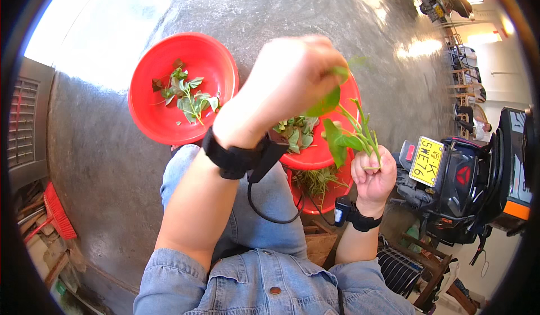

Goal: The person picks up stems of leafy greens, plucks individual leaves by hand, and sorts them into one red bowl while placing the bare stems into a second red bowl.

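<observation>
My right hand (373,175) is closed round a small bunch of green leafy stems (365,132), which points up out of the fist. My left hand (298,70), blurred by motion, is raised over the middle red basin. Its fingers are pinched at a green leaf (326,102), also smeared, near the tops of those stems. Below, the middle red basin (350,98) holds picked leaves (298,132), partly hidden by my left wrist. The left red basin (140,98) holds more loose leaves and a few stems (188,95). Black straps with small devices circle both wrists.
Under the middle basin, another red basin (315,205) holds thin green stems (316,181). A black cable (270,220) hangs between my wrists. A wooden stool or box (319,242) stands close by. A parked motorbike (461,174) is at right; a red broom (59,211) leans at left.
</observation>
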Tool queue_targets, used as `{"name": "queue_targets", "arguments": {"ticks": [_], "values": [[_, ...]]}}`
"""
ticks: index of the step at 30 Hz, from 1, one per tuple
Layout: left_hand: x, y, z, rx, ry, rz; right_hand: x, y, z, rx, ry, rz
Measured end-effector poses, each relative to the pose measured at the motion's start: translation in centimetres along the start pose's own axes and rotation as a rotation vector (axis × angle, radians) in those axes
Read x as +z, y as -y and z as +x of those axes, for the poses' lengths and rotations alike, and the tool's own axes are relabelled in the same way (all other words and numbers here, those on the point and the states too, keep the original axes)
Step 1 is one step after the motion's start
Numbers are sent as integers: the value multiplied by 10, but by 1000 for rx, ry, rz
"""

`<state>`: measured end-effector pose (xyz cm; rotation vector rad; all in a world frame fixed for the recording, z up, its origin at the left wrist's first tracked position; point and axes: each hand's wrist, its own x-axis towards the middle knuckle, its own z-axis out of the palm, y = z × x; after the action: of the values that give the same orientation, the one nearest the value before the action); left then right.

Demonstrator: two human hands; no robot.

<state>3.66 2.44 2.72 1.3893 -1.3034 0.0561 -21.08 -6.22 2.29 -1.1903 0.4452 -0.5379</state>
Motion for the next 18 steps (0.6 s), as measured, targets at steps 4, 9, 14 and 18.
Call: {"name": "queue_targets", "arguments": {"ticks": [4,9,14,18], "values": [[23,-8,-11,68,241,92,0,1,4,4,-14,39],[29,-2,-14,32,438,208,-3,3,9,-22,14,72],[32,-1,-13,64,296,194,-3,6,12,-23,21,1],[38,-2,-14,57,263,198,-1,5,13,-23,-8,-72]]}}
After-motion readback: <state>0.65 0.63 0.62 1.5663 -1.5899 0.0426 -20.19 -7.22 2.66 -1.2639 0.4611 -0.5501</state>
